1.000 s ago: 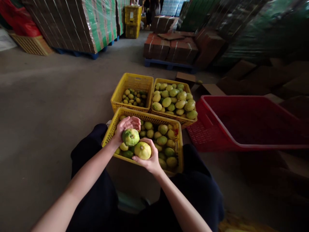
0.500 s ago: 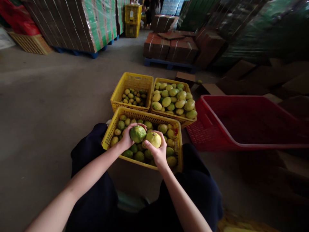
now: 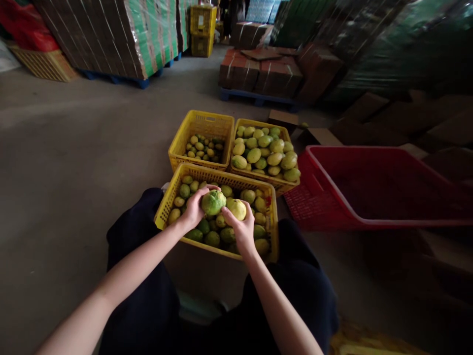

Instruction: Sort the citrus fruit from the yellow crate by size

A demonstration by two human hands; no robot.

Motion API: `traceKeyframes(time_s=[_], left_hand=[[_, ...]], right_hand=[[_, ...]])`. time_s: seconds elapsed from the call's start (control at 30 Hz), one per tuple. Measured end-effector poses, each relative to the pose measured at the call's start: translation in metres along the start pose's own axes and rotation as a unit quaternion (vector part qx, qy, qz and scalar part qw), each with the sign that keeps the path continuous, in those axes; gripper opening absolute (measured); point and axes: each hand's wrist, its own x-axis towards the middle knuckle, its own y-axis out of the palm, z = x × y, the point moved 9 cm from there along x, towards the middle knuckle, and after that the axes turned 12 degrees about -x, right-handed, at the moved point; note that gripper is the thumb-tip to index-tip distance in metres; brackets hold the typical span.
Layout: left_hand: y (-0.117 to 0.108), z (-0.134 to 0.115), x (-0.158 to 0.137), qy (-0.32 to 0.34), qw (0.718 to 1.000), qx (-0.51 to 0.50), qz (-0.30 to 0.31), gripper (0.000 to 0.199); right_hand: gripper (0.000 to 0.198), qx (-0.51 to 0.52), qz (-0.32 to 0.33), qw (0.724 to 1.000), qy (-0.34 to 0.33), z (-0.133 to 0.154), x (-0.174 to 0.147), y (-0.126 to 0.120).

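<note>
My left hand [image 3: 193, 209] is closed round a green lemon [image 3: 213, 202] with a bumpy skin. Beside it, my right hand [image 3: 244, 230] grips a yellow lemon [image 3: 236, 209], its thumb along the near side. The two fruits nearly touch; whether they do I cannot tell. Both are held above the near yellow crate [image 3: 274, 222], which stands between my knees. In that crate lie several green and yellowish lemons [image 3: 212, 239], partly hidden by my hands.
Behind stand a yellow crate of small lemons [image 3: 176, 143] and another heaped with larger lemons [image 3: 275, 159]. A red basket [image 3: 332, 197] is at the right. Strapped cardboard stacks [image 3: 258, 74] and wrapped pallets [image 3: 148, 39] stand farther back.
The green lemon has turned in my left hand and shifted slightly right and up. My right hand has barely moved, and the yellow lemon stays in it.
</note>
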Motion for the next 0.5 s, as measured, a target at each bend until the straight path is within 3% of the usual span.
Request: traceKeyframes(time_s=[0.3, 0.5], left_hand=[[0.0012, -0.0017, -0.0042, 0.006, 1.000, 0.010, 0.004, 0.025], [0.0004, -0.0078, -0.0001, 0.010, 1.000, 0.015, 0.010, 0.030]], right_hand=[[0.055, 0.020, 0.000, 1.000, 0.020, -0.0033, 0.0033, 0.0009], [0.054, 0.002, 0.021, 1.000, -0.017, 0.0018, 0.0021, 0.0056]])
